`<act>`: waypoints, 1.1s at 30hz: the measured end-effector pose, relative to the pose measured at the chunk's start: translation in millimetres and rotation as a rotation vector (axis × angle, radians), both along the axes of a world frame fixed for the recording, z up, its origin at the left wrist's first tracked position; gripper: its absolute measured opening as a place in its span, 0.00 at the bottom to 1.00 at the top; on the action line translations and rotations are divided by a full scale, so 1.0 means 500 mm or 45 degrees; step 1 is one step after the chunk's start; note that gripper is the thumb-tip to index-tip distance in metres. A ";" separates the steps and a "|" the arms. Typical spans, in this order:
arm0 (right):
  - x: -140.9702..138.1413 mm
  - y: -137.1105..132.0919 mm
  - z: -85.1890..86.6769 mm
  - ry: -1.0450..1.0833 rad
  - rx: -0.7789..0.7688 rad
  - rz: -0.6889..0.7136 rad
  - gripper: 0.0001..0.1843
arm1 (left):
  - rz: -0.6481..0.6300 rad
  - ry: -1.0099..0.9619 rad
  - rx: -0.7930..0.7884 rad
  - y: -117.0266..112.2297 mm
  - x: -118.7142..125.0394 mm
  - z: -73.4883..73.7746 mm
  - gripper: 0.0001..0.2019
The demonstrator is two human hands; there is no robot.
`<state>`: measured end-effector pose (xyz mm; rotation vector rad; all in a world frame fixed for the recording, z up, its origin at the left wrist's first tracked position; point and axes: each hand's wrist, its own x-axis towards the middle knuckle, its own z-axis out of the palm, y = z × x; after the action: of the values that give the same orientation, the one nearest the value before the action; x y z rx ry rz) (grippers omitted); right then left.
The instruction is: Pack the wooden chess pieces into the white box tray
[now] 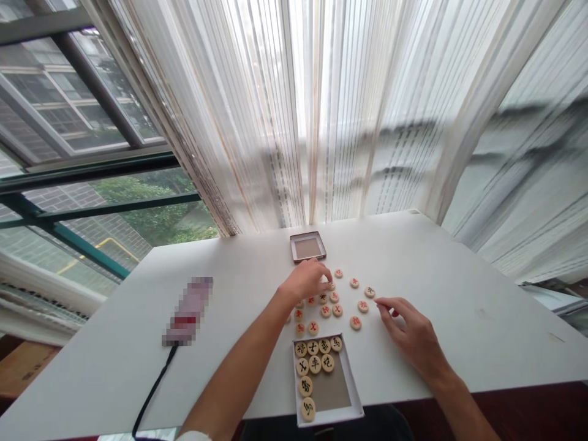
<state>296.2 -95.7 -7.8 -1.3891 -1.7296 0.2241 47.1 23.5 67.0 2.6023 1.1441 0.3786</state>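
Note:
My left hand point(307, 280) reaches over a loose group of xiangqi pieces, fingers closed at a wooden piece point(332, 286) they partly cover. My right hand point(407, 324) hovers at the right of the group, fingers slightly apart, with nothing seen in it. Its fingertips are closest to a black-marked piece point(370, 292) and a red-marked piece point(362, 305). Several more red-marked pieces, such as one point(337, 310), lie face up around. Nearer me, a shallow white box point(358, 404) holds black-marked pieces point(314, 365) along its top and left side.
A second shallow box or lid point(291, 250) lies at the table's back, beyond the pieces. On the left of the white table point(459, 294) is a blurred-out pinkish object point(188, 312) with a black cable point(154, 392). Curtains point(321, 110) hang behind the table.

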 end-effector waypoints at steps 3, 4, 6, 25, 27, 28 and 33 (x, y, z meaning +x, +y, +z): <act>0.001 0.000 -0.002 0.028 -0.029 0.021 0.11 | 0.007 0.044 0.004 0.010 0.010 -0.007 0.02; 0.001 0.000 -0.003 0.037 -0.042 0.027 0.11 | 0.009 0.053 0.007 0.011 0.011 -0.008 0.03; 0.002 0.000 -0.003 0.051 -0.052 0.035 0.11 | 0.013 0.068 0.015 0.013 0.013 -0.008 0.03; -0.035 -0.018 0.042 0.314 -0.183 0.108 0.11 | -0.024 -0.461 -0.077 -0.116 0.007 0.033 0.11; -0.061 -0.027 0.054 0.479 -0.278 0.246 0.11 | -0.021 -0.528 -0.081 -0.157 0.006 0.026 0.13; -0.076 -0.032 0.060 0.577 -0.322 0.317 0.12 | -0.002 -0.572 -0.076 -0.175 0.005 0.020 0.13; -0.140 -0.048 0.068 0.922 -0.458 0.546 0.12 | 0.080 -0.714 -0.073 -0.237 -0.004 -0.002 0.14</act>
<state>226.4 -119.8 26.3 -0.9643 -1.3675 1.1697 45.0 -95.1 66.1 2.1938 1.0105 0.9940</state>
